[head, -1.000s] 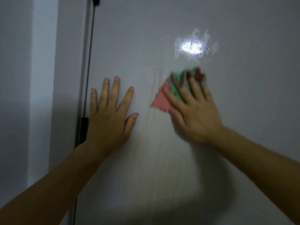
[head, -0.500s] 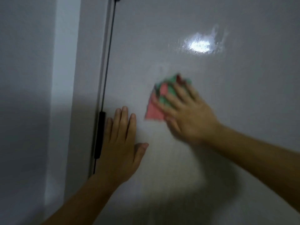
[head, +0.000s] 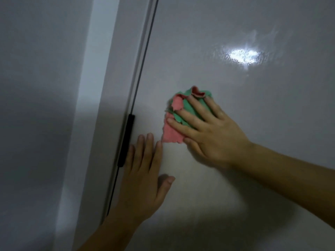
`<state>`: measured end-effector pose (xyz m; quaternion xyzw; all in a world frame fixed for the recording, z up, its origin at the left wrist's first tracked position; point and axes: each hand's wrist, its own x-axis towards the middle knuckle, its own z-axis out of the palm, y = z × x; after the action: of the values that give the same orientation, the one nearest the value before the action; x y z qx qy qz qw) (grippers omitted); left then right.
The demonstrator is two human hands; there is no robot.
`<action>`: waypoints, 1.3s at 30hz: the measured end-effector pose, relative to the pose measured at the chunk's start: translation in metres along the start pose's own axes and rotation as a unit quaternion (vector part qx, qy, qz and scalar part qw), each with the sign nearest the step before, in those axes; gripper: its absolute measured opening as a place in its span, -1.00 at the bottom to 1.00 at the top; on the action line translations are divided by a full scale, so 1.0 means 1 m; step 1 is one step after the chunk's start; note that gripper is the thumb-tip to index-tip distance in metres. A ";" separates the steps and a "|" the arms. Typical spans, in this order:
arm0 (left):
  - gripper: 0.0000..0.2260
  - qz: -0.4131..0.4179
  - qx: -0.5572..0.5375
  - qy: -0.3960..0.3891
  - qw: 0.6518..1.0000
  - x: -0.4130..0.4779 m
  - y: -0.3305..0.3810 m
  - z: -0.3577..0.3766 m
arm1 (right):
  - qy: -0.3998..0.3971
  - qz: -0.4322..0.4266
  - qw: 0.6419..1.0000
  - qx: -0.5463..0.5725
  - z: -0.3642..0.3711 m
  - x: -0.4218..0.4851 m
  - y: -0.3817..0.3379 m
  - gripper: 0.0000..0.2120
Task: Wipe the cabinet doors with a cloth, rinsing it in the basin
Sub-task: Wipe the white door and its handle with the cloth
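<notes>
Cloth (head: 170, 132), one, under right hand (head: 212, 137); left hand (head: 143, 180) flat on one door (head: 244, 109).

Lettering, labels, brands, numbers, signs: none legible. I can read nothing on the cabinet door (head: 235, 169), on the cloth (head: 171, 132) under my right hand (head: 213, 136), or on the black handle (head: 126, 140) beside my left hand (head: 143, 178).
</notes>
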<state>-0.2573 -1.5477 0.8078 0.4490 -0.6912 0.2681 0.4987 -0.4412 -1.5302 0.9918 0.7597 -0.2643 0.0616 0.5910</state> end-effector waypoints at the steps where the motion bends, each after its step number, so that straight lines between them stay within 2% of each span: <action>1: -0.32 -0.002 0.001 -0.003 1.000 -0.002 0.001 0.000 | 0.006 0.010 1.000 -0.009 -0.004 0.012 0.011 -0.44; 4: -0.34 0.000 -0.002 0.002 1.000 -0.004 0.000 0.001 | 0.039 0.136 0.990 -0.011 -0.017 0.074 0.050 -0.42; 6: -0.35 0.007 -0.004 0.009 1.000 -0.005 -0.001 0.001 | 0.046 0.169 0.984 -0.011 -0.021 0.098 0.052 -0.41; 8: -0.36 0.012 -0.007 0.011 1.000 -0.009 -0.003 -0.001 | 0.050 0.126 0.991 -0.019 -0.012 0.094 0.029 -0.41; 11: -0.38 0.016 -0.016 0.003 1.000 -0.014 -0.005 -0.004 | 0.041 0.014 0.999 0.003 0.006 0.061 -0.029 -0.41; 14: -0.39 0.024 -0.019 -0.011 0.999 -0.018 -0.007 -0.006 | 0.010 -0.041 0.999 0.010 0.007 0.057 -0.035 -0.43; 19: -0.39 0.018 -0.020 -0.028 0.999 -0.019 -0.008 -0.007 | 0.037 0.128 0.991 -0.001 -0.011 0.103 0.007 -0.42; 21: -0.39 0.021 -0.024 -0.027 0.999 -0.020 -0.010 -0.007 | 0.041 0.117 0.992 -0.007 -0.007 0.100 0.000 -0.43; 24: -0.38 0.020 -0.025 -0.028 0.999 -0.024 -0.012 -0.004 | 0.030 0.047 0.998 -0.010 0.008 0.064 -0.031 -0.44; 27: -0.39 0.017 -0.034 -0.023 0.999 -0.024 -0.010 -0.003 | 0.008 0.015 1.000 0.001 0.010 0.029 -0.036 -0.45; 29: -0.38 0.014 -0.036 -0.022 0.999 -0.025 -0.008 -0.002 | 0.006 0.046 0.999 -0.011 0.006 0.020 -0.013 -0.44; 32: -0.37 0.003 -0.027 -0.024 0.999 -0.025 -0.004 0.001 | 0.012 0.160 0.987 -0.008 -0.004 0.018 0.027 -0.42; 34: -0.38 -0.007 -0.028 -0.018 0.999 -0.025 0.000 0.004 | 0.022 0.192 0.981 -0.001 -0.006 0.014 0.020 -0.42; 36: -0.39 -0.010 -0.034 -0.009 0.999 -0.026 0.003 0.007 | 0.021 0.163 0.986 0.012 0.004 -0.009 -0.014 -0.40; 39: -0.39 -0.011 -0.035 -0.001 0.999 -0.027 0.007 0.008 | -0.006 0.066 0.997 0.034 0.024 -0.067 -0.071 -0.37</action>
<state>-0.2644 -1.5417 0.7808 0.4394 -0.6958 0.2376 0.5161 -0.4702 -1.5191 0.8964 0.7606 -0.3153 0.1043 0.5579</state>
